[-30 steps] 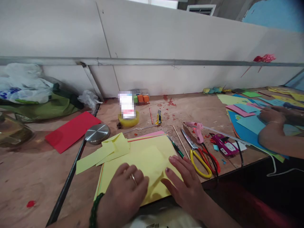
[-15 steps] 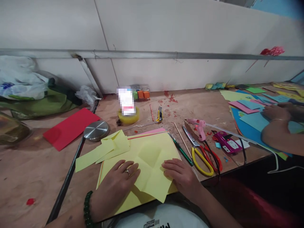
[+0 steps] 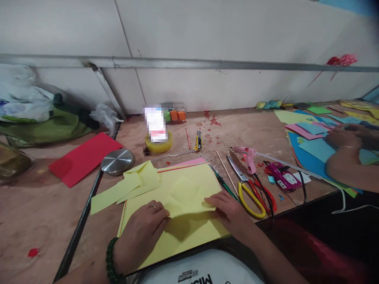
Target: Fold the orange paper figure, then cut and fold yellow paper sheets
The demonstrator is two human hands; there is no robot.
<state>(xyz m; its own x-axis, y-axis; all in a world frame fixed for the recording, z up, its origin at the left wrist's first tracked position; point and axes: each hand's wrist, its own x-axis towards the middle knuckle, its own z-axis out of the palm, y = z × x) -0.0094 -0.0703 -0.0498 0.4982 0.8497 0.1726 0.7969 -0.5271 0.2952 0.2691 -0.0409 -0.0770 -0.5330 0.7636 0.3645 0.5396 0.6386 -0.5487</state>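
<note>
A folded piece of yellow paper lies over a stack of yellow sheets close to me. Its near edge stands off the stack a little and throws a shadow below. My left hand, with a ring and a green bead bracelet, pinches the paper's left near corner. At the right corner, my right hand grips the same edge, thumb tucked underneath. Two cut yellow paper pieces overlap the stack's left side. A green pen touches its right side, just beyond my right hand.
Scissors, a pink glue gun, a purple device and a wooden stick lie to the right. A metal disc and red paper are left. Behind are a cutter and tape roll. Another person's hand works far right.
The paper's near flap, which pointed down toward me, is now folded under or up, leaving a straighter near edge. Both hands have closed on that edge. The view has shifted slightly.
</note>
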